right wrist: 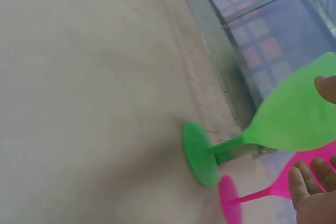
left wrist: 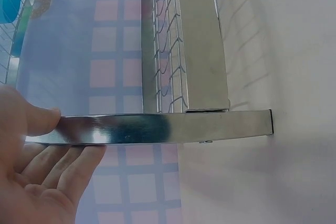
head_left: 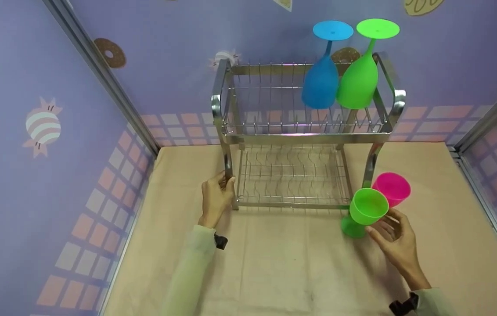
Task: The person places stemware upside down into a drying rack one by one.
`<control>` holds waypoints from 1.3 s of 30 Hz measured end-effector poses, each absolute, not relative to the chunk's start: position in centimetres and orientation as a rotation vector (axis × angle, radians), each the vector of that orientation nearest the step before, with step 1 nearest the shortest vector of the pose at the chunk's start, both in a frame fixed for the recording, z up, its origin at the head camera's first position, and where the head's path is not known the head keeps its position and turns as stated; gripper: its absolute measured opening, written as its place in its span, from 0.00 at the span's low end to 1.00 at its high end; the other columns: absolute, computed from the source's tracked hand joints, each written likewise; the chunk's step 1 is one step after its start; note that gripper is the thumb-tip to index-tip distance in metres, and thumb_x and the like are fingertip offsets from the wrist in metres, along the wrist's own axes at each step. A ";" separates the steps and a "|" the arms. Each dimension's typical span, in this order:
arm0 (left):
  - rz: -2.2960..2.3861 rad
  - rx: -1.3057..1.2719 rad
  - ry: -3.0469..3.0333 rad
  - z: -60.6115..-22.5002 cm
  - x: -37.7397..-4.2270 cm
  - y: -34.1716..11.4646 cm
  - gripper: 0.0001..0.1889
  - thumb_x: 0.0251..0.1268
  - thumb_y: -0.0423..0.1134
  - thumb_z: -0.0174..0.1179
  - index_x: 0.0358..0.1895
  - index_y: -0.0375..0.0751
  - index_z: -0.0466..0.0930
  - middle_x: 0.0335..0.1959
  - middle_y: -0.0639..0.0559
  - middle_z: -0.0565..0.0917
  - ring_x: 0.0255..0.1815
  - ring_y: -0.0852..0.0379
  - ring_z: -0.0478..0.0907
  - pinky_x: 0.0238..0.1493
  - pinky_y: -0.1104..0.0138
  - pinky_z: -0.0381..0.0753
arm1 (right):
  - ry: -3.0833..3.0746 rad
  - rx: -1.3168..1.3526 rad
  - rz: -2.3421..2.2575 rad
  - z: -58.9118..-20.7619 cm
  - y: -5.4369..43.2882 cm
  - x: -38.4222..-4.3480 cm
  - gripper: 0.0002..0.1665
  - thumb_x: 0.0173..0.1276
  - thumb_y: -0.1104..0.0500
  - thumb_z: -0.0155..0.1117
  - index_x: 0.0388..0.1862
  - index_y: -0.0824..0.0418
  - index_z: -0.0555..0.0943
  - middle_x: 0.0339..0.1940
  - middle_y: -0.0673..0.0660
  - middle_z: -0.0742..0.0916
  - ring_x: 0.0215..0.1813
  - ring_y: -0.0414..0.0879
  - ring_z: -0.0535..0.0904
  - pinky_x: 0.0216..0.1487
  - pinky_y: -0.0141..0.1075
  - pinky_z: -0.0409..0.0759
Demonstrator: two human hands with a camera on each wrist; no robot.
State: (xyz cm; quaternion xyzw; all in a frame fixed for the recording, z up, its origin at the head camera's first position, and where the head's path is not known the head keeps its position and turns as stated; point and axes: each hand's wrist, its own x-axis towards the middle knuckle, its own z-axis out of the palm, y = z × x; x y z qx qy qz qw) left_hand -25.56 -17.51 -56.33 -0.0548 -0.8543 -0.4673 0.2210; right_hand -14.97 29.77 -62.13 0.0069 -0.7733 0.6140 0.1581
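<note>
A two-tier metal dish rack (head_left: 301, 139) stands against the back wall. My left hand (head_left: 216, 197) grips its left front post (left wrist: 115, 128), thumb on one side and fingers on the other. Near the rack's right front leg, a green goblet (head_left: 368, 206) stands upright on the table. Beside it is my right hand (head_left: 395, 241), thumb and fingers spread apart about the bowl's near right side. In the right wrist view, the thumb (right wrist: 326, 88) overlaps the green bowl. A pink goblet (head_left: 392, 188) stands upright just behind the green one, close to the fingers.
On the rack's upper tier, a blue goblet (head_left: 321, 83) and another green goblet (head_left: 359, 83) rest upside down at the right. The lower tier (head_left: 292, 175) has wavy wire dividers. Patterned walls (head_left: 99, 197) border the beige cloth-covered table (head_left: 275, 263).
</note>
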 end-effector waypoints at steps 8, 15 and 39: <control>-1.267 -0.137 -2.359 -56.4 -25.4 -17.4 0.03 0.72 0.28 0.69 0.42 0.29 0.89 0.41 0.35 0.92 0.43 0.38 0.93 0.46 0.52 0.94 | -2.193 -0.044 1.851 -63.6 28.5 -15.8 0.52 0.60 0.76 0.79 0.80 0.69 0.63 0.67 0.51 0.75 0.69 0.35 0.76 0.71 0.20 0.73; -1.301 -0.129 -2.366 -56.4 -25.6 -17.5 0.07 0.73 0.29 0.68 0.46 0.27 0.89 0.44 0.33 0.92 0.45 0.37 0.92 0.48 0.53 0.94 | -2.196 -0.102 1.900 -64.0 27.5 -16.3 0.53 0.61 0.74 0.79 0.81 0.66 0.62 0.70 0.54 0.76 0.75 0.42 0.74 0.70 0.19 0.73; -1.389 -0.078 -2.359 -56.5 -25.4 -17.6 0.10 0.72 0.30 0.69 0.52 0.29 0.88 0.47 0.34 0.92 0.47 0.38 0.92 0.50 0.54 0.93 | -2.053 -0.035 1.912 -62.5 26.4 -15.7 0.54 0.56 0.81 0.77 0.80 0.70 0.63 0.69 0.60 0.77 0.70 0.38 0.77 0.71 0.21 0.75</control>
